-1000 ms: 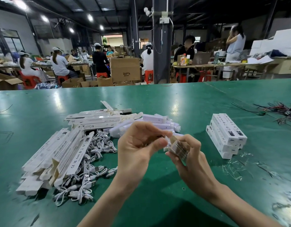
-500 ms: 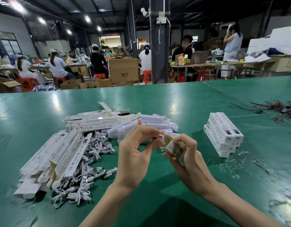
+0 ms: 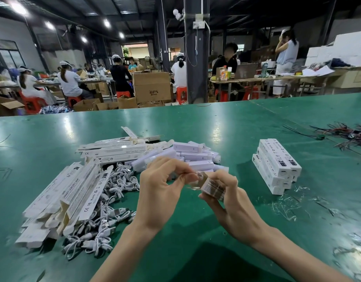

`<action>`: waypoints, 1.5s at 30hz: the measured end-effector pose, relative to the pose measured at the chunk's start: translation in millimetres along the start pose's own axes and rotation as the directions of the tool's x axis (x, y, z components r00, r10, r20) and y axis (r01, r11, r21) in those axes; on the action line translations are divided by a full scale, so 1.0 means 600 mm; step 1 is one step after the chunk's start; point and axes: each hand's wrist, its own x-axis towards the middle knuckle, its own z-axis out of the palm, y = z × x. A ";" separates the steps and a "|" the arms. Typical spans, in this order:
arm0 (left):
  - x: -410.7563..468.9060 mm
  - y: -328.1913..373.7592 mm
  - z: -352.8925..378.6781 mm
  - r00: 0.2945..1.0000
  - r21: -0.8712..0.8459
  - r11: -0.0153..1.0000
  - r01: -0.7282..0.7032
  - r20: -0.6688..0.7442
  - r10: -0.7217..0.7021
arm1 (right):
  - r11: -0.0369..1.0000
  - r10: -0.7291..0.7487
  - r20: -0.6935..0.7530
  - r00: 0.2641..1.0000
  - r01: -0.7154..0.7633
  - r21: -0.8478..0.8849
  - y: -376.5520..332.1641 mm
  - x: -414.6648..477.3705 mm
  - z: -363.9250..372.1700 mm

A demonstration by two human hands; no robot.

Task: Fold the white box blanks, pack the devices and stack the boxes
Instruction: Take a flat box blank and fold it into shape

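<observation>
My right hand (image 3: 234, 202) grips a long white box (image 3: 213, 187) end-on, its printed side facing me. My left hand (image 3: 161, 190) pinches the brown end flap (image 3: 201, 177) of that box between thumb and fingertips. Flat white box blanks (image 3: 71, 192) lie in a heap at the left on the green table (image 3: 226, 127). White devices (image 3: 192, 154) are piled just beyond my hands. A stack of closed boxes (image 3: 277, 165) stands to the right.
Coiled white cables (image 3: 106, 212) lie tangled between the blanks and my left arm. Clear plastic scraps (image 3: 287, 202) litter the table at the right. A bundle of coloured wires (image 3: 350, 135) lies at the far right. People work at tables beyond.
Both hands stayed in the same place with the box. My left fingers have shifted on the end flap, pulling it a little toward the left.
</observation>
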 end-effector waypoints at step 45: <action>-0.018 0.008 0.024 0.986 -0.258 0.954 0.152 -0.033 -0.166 | 0.988 0.145 -0.055 0.988 -0.142 0.059 -0.003 0.015 -0.015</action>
